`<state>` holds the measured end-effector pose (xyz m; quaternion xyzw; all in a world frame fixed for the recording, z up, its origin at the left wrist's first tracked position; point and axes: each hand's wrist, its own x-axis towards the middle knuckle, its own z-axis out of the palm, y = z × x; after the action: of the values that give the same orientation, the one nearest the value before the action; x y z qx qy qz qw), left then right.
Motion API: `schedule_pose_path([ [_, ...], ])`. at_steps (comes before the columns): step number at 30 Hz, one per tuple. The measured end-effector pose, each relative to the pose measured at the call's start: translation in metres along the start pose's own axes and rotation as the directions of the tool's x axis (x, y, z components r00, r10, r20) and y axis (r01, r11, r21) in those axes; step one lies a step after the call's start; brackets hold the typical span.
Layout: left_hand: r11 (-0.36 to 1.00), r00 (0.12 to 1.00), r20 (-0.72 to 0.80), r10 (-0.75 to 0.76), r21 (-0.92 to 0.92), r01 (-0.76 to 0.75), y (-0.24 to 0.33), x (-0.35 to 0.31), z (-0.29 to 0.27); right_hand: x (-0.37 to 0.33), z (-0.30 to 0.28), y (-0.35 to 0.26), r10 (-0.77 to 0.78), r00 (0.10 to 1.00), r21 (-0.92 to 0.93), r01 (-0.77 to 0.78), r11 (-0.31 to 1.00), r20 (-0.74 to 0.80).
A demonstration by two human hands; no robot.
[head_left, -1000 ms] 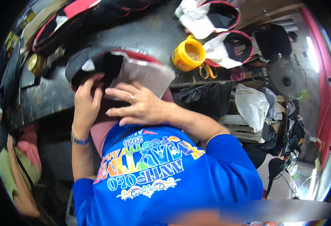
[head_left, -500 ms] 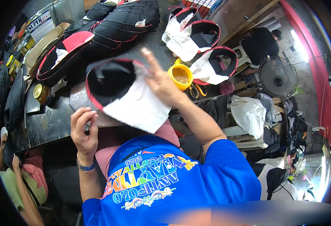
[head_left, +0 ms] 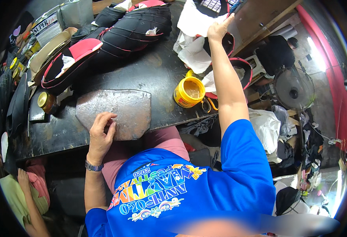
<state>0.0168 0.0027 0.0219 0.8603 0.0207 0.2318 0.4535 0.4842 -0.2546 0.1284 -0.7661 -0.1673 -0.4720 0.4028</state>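
At the far right of the table, my right hand (head_left: 220,28) grips the edge of a black shoe upper with red trim and a white cloth lining (head_left: 197,19). My arm is stretched out, and this piece is above similar shoe uppers (head_left: 197,55). Part of it runs behind my fingers. My left hand (head_left: 101,132), fingers loosely curled and a gap showing at the thumb, hovers at or rests on the near edge of a flat brownish slab (head_left: 122,106); contact is unclear. Nothing shows in it.
A yellow tub of brownish paste (head_left: 192,90) stands right of the slab, orange-handled scissors (head_left: 209,104) beside it. Bundled black-and-red pieces (head_left: 132,29) lie at the back. A small jar (head_left: 46,102) stands left. A fan (head_left: 294,89) and two people are nearby.
My right hand has carried the shoe upper from over the slab to the far right, uncovering the slab. My left hand has moved slightly right and lower, over the slab's near edge.
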Motion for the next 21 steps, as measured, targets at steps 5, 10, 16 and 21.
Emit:
schedule_pose_path([
  [5,1.000,0.999,-0.022,-0.024,-0.016,0.023,-0.003,-0.003,0.001,-0.006,0.030,0.008,0.410,0.858,-0.437,-0.255,0.863,0.309],
  [10,1.000,0.998,-0.066,-0.014,-0.010,0.014,-0.002,-0.003,0.002,-0.007,0.034,-0.002,0.329,0.882,-0.487,-0.135,0.863,0.338],
  [16,0.988,0.987,-0.079,0.141,0.072,-0.135,0.003,0.023,-0.029,-0.024,-0.031,-0.028,0.090,0.801,-0.152,0.001,0.988,0.591],
  [21,0.905,0.914,-0.273,0.301,0.385,-0.183,-0.002,0.077,-0.081,-0.073,-0.134,-0.064,-0.039,0.292,0.073,-0.109,0.991,0.956],
])
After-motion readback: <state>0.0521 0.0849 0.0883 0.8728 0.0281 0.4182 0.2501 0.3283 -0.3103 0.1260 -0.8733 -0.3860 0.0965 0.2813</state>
